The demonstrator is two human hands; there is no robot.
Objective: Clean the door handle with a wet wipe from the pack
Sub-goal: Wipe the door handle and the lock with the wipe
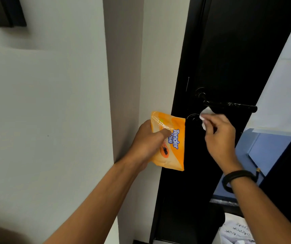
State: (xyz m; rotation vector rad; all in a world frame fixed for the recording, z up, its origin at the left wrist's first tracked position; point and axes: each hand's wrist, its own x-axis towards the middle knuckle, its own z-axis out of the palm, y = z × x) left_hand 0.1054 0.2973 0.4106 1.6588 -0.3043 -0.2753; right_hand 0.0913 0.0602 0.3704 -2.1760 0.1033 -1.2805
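A black lever door handle (232, 105) juts to the right from a black door (229, 50). My right hand (218, 136) pinches a small white wet wipe (206, 111) and holds it just under the handle's left part, close to the round plate below it. My left hand (146, 143) grips an orange wet wipe pack (173, 148) upright, to the left of the handle, against the door's edge. A black band is on my right wrist.
A white wall (44, 103) and a grey-white door jamb (123, 67) stand to the left. Blue surfaces (267, 148) lie beyond the door at right. A dark panel (2, 11) hangs at the upper left. White cloth with writing (236, 231) lies at the bottom right.
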